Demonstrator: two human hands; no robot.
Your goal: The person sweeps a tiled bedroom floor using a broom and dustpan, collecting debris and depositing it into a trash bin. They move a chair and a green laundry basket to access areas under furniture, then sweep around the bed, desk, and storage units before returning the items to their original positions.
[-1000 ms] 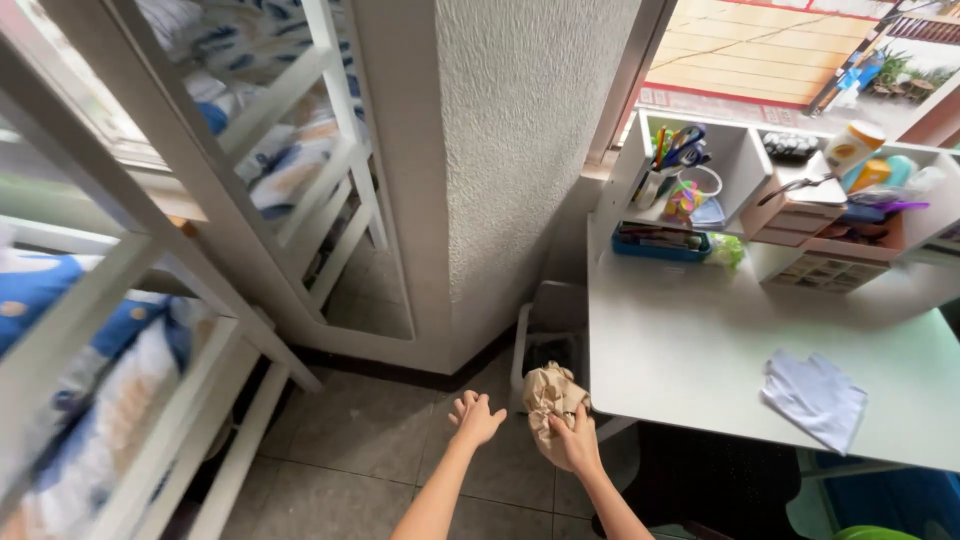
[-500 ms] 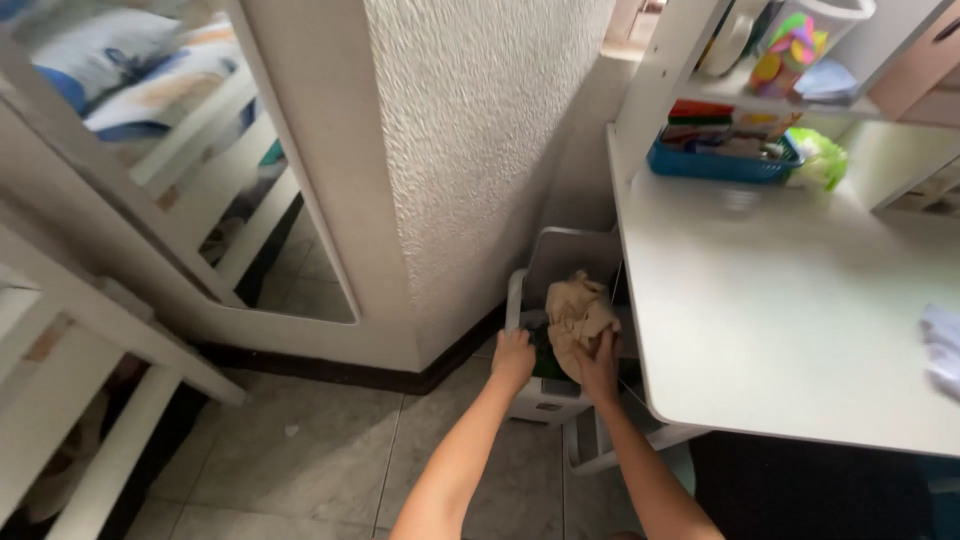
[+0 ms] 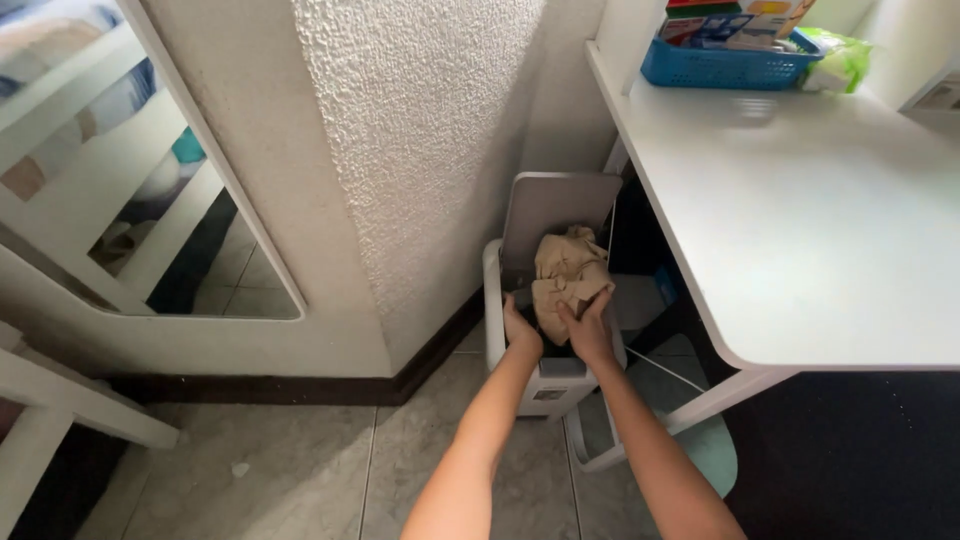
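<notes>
1. The right hand (image 3: 588, 335) grips a crumpled wad of brown paper (image 3: 566, 279) at centre frame, over the open white bin (image 3: 548, 385).
2. The left hand (image 3: 521, 335) rests on the bin's left rim, fingers curled over it.
3. The lid (image 3: 556, 205) stands raised.
4. A white desk (image 3: 800, 220) fills the right; a blue basket (image 3: 725, 65) sits upper right.

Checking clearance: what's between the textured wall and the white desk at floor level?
Head view: the white bin, lid up, with crumpled brown paper held over it by both hands.
</notes>
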